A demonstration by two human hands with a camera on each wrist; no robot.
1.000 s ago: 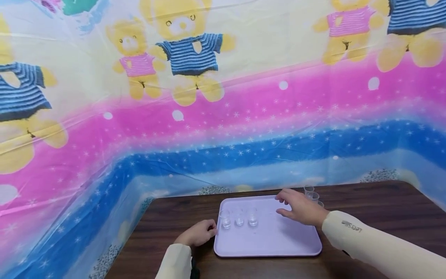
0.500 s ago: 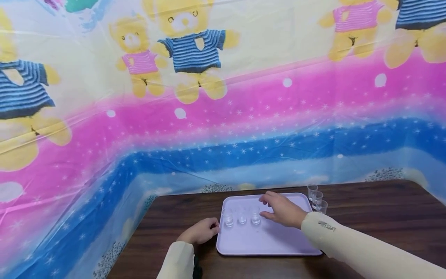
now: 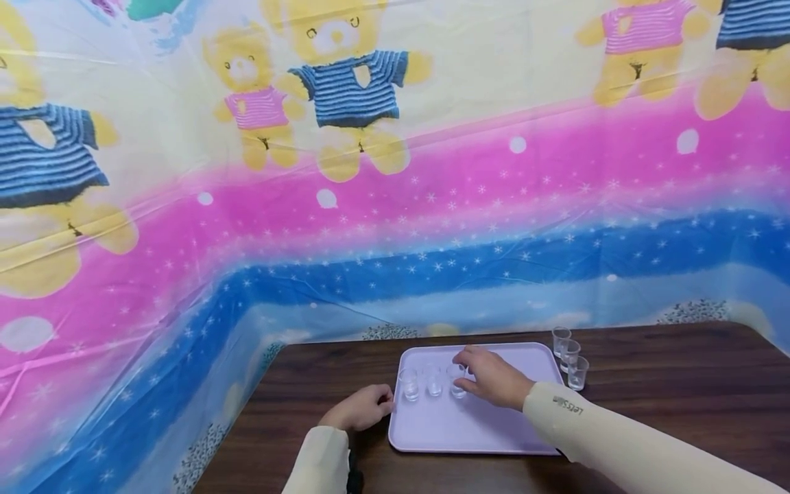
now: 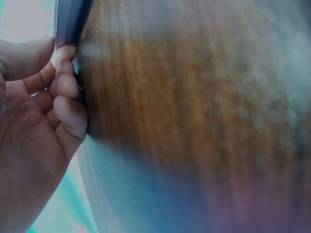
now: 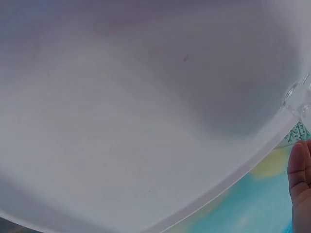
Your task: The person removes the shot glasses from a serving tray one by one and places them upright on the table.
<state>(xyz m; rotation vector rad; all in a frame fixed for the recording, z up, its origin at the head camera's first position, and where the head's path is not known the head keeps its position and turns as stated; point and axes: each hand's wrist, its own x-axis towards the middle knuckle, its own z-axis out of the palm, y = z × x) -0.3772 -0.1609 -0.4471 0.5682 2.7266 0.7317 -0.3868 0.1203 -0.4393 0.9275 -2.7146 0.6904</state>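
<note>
A pale lilac tray [image 3: 444,432] lies on the dark wooden table. My left hand [image 3: 361,407] is at its left edge; in the left wrist view, thumb and forefinger pinch the tray's rim [image 4: 69,24] and the other fingers curl below. Three small clear shot glasses stand in a row on the tray's left half: the left glass [image 3: 410,385], the middle glass [image 3: 434,382] and the right glass [image 3: 457,388]. Fingers and thumb of my right hand [image 3: 495,379] are spread at either side of the right glass, partly covering it. The right wrist view catches only fingers [image 5: 299,167] near a glass [image 5: 295,99].
Right of the tray, on the table [image 3: 666,398], three more clear shot glasses stand in a slanting line: a far glass [image 3: 561,339], a middle one [image 3: 570,355] and a near one [image 3: 577,374]. A bear-printed cloth [image 3: 395,226] hangs behind the table.
My right hand has moved left across the tray from near the table's glasses to the right glass of the row. The left hand stays at the rim. The head view has shifted slightly.
</note>
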